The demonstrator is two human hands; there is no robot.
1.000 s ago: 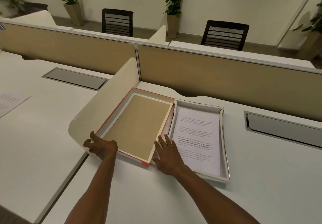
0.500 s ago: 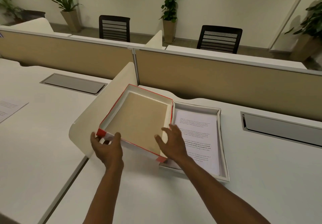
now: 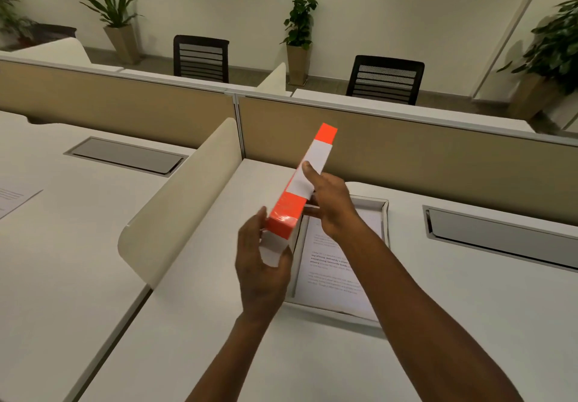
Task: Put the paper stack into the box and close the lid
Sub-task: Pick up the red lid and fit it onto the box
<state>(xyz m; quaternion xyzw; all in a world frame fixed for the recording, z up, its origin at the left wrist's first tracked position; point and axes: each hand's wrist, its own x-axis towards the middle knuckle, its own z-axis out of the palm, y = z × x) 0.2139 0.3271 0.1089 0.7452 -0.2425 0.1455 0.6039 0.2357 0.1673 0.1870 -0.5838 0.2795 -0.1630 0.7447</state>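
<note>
We see a white office desk (image 3: 438,339) bearing a shallow white cardboard box (image 3: 385,214), with the printed paper stack (image 3: 331,273) lying inside it. Above the box's left edge, an orange-and-white cardboard lid (image 3: 308,182) is held on edge, the left hand (image 3: 261,270) clasping its near end and the right hand (image 3: 331,204) gripping its side.

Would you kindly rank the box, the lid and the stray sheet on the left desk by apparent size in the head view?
1. Box
2. Lid, edge-on and nearer the camera, so unsure
3. Sheet, cut off by the frame
</note>
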